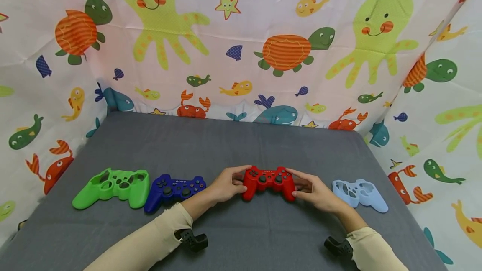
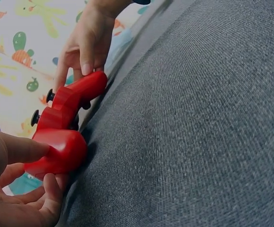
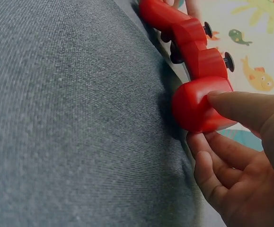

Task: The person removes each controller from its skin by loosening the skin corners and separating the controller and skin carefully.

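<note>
A red game controller (image 1: 268, 179) with black sticks faces up at the middle of the grey table. My left hand (image 1: 227, 185) grips its left end, thumb on the handle (image 2: 63, 149) and fingers curled at the outer side. On the other end, my right hand (image 1: 313, 189) pinches the right handle (image 3: 198, 106) between thumb and fingers. Both handles hang close over the cloth in the wrist views. Left of my left hand lies a blue game controller (image 1: 175, 189), partly behind my forearm. To the right of my right hand sits a light blue controller cover (image 1: 359, 193).
A bright green controller cover (image 1: 113, 187) lies at the far left, right beside the blue controller. Grey cloth covers the table (image 1: 233, 141). Curtains (image 1: 241, 32) printed with sea animals rise at the back and both sides.
</note>
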`<state>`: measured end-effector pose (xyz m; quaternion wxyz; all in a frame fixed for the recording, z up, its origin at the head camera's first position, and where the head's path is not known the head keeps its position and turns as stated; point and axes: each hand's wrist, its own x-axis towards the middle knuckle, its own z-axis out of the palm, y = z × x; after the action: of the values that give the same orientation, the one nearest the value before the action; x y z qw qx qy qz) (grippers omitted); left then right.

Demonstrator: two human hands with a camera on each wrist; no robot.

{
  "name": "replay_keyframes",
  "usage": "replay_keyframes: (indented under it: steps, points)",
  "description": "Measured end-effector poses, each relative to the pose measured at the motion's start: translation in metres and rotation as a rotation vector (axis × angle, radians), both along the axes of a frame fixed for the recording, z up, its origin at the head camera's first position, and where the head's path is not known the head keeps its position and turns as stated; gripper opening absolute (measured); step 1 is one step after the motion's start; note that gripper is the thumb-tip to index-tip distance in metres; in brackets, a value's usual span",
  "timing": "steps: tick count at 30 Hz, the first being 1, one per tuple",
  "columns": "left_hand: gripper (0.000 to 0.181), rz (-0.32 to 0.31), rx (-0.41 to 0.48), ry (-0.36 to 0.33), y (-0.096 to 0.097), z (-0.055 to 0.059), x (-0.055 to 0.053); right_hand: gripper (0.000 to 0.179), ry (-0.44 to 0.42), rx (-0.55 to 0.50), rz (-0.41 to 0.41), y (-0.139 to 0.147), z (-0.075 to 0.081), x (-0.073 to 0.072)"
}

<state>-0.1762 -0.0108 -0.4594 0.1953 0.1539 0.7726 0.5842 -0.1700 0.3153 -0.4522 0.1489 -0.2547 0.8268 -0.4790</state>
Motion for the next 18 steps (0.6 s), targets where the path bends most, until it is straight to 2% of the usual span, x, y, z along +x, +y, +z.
replay_keyframes:
  steps: [13, 18]
  points:
    - [0.064, 0.013, 0.070, -0.009, 0.019, 0.011, 0.001, 0.063, 0.067, 0.009, -0.014, 0.017, 0.009, -0.001]
    - [0.064, 0.028, 0.069, -0.004, 0.024, 0.008, 0.003, 0.064, 0.039, 0.014, -0.016, 0.020, 0.012, 0.001]
